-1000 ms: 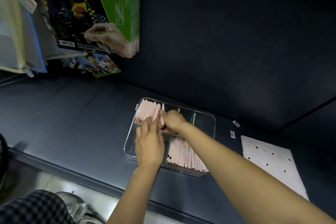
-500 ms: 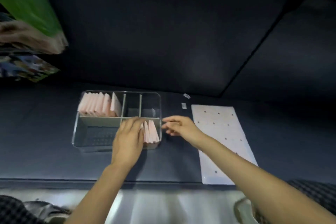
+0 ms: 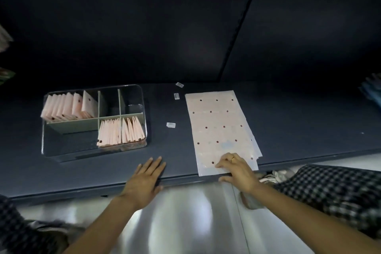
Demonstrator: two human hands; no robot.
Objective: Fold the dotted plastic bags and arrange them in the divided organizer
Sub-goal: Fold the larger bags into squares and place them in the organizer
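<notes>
Pink dotted bags [image 3: 219, 128] lie stacked flat under the right hand [image 3: 237, 168], whose curled fingers press the near edge; grip unclear. Left hand [image 3: 144, 181] rests flat, fingers straight, just below the organizer [image 3: 132, 88] holding folded bags [image 3: 120, 133].

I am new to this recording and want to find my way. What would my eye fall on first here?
First, the flat stack of dotted bags on the right of the dark shelf, with the right hand on its near end. Next, the clear organizer on the left, with folded pink bags standing in two compartments. The left hand lies flat at the shelf edge between them.
</notes>
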